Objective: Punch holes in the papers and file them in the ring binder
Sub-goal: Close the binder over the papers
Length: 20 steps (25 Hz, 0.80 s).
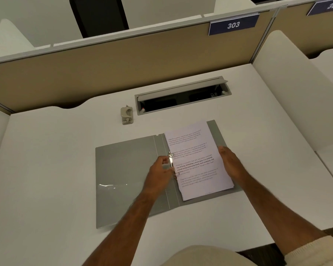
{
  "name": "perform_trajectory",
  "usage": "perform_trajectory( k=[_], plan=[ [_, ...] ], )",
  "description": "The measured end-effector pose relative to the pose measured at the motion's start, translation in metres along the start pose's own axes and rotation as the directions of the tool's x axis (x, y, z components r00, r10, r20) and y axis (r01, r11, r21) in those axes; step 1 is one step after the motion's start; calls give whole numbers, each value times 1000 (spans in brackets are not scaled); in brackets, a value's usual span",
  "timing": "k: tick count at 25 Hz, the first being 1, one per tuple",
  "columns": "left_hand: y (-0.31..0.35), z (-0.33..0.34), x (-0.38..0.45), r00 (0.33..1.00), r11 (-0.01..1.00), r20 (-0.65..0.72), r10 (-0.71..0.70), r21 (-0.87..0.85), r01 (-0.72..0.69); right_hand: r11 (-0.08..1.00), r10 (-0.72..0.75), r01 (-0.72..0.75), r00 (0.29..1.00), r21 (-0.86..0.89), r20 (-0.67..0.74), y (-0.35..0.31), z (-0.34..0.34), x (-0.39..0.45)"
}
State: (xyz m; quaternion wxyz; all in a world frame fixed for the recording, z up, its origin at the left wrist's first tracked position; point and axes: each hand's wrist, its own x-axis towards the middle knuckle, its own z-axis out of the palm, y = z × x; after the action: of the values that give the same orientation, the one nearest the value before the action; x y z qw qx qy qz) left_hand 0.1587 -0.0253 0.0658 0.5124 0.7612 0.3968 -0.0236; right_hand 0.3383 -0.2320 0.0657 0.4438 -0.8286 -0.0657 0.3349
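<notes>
A grey ring binder (127, 169) lies open flat on the white desk. A stack of printed papers (196, 160) lies on its right half, with the left edge at the metal rings (171, 164). My left hand (160, 169) has its fingers curled at the ring mechanism, pinching it. My right hand (231, 162) rests with straight fingers on the right edge of the papers. A beige hole punch (127, 115) stands on the desk behind the binder, apart from both hands.
An open cable tray (183, 96) is set into the desk behind the binder. A tan partition (104, 64) with a "303" sign (233, 25) closes the back. White side panels (281, 89) flank the desk.
</notes>
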Motion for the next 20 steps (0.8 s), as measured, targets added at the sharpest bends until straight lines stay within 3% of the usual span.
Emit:
perform_trajectory(
  k=[4,8,12,15,20],
  plan=[
    [-28,-32,-6,991,1000,-131,11,10,-10,986,-116,103,988,-131,-99,29,-13,6],
    [-60,-67,-9,945,999,-327,-6,42,21,944,-90,2,963,-329,-252,46,-18,10],
    [-85,-95,-18,875,960,-480,-59,215,182,930,-60,-42,963,-366,-264,58,-16,4],
    [-102,-114,-28,846,922,-512,-149,237,306,933,-46,-47,968,-356,-248,60,-14,0],
    [-122,-132,-34,802,888,-472,-365,82,452,907,-40,-50,978,-419,-203,55,-9,-7]
  ],
)
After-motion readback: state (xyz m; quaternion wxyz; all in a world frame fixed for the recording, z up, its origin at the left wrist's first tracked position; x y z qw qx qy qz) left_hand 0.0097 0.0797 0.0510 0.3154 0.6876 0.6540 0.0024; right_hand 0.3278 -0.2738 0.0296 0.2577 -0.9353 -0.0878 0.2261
